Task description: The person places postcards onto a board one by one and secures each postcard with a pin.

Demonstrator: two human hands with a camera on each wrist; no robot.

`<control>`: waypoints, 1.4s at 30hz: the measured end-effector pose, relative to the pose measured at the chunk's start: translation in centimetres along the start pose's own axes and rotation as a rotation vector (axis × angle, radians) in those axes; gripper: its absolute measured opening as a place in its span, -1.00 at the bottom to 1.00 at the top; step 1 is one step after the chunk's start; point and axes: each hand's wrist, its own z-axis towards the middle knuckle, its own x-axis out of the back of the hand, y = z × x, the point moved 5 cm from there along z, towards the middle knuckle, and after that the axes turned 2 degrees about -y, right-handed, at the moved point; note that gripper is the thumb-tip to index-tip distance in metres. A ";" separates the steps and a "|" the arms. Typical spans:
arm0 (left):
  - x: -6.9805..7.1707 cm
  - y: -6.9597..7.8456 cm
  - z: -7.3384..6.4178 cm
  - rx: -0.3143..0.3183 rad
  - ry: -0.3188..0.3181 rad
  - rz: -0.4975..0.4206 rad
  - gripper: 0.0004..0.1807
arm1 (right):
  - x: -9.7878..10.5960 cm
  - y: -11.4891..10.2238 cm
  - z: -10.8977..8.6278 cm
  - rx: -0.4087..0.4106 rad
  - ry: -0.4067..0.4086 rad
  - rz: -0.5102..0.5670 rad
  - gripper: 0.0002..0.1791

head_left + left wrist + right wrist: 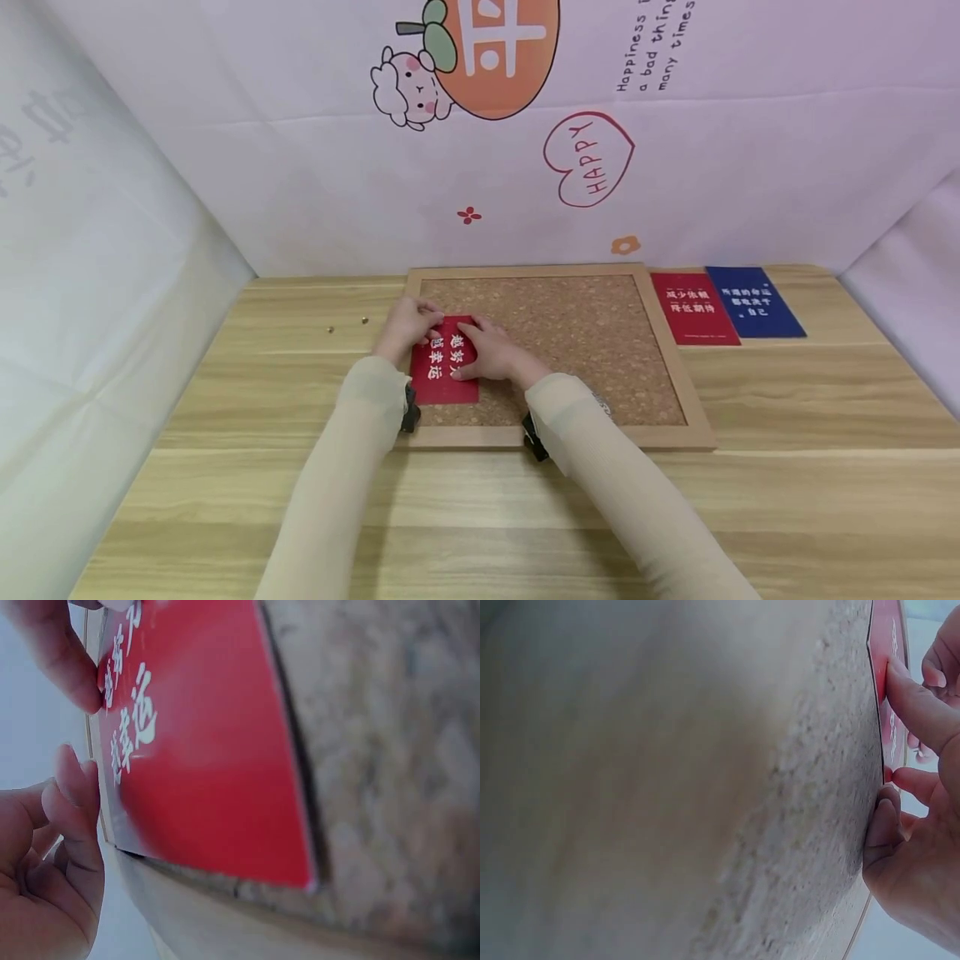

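A red card with white lettering lies on the left part of a wood-framed cork board. My right hand rests on the card, its thumb pressing the face and other fingers touching near the upper right corner. At the card's upper left is my left hand, thumb and fingers bent close together in the left wrist view; whether something small sits between them is hidden. Two small metallic pieces, a nearer one and a farther one, lie on the table left of the board.
Right of the board, a second red card and a blue card lie side by side. A patterned grey thing shows partly from behind the right sleeve. The wooden table meets a printed white cloth at the back.
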 end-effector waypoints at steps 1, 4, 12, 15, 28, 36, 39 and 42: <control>0.0 -0.1 0.0 0.006 -0.001 -0.007 -0.70 | 0.0 0.0 0.0 0.003 0.000 -0.001 -0.06; -0.1 -0.2 -0.1 0.013 -0.006 -0.013 -0.69 | 0.0 -0.1 0.0 0.006 -0.004 -0.001 -0.06; -0.2 -0.5 -0.1 -0.006 -0.011 0.018 -0.69 | -0.2 -0.1 0.1 0.017 0.002 0.000 -0.07; -0.3 -0.6 0.0 -0.012 -0.013 0.031 -0.70 | -0.3 -0.1 0.1 0.013 0.005 0.003 -0.07; -0.6 -0.7 0.3 0.007 -0.062 -0.008 -0.66 | -0.2 0.1 0.2 0.014 0.013 0.012 -0.06; -0.6 -0.9 0.5 0.014 -0.062 -0.019 -0.66 | -0.1 0.1 0.1 0.008 0.016 0.008 -0.06; -0.6 -1.0 0.5 0.016 -0.063 -0.014 -0.66 | -0.2 0.2 0.2 0.003 0.014 0.007 -0.06; -0.7 -1.0 0.5 0.018 -0.063 -0.019 -0.66 | -0.2 0.2 0.2 0.000 0.014 0.008 -0.06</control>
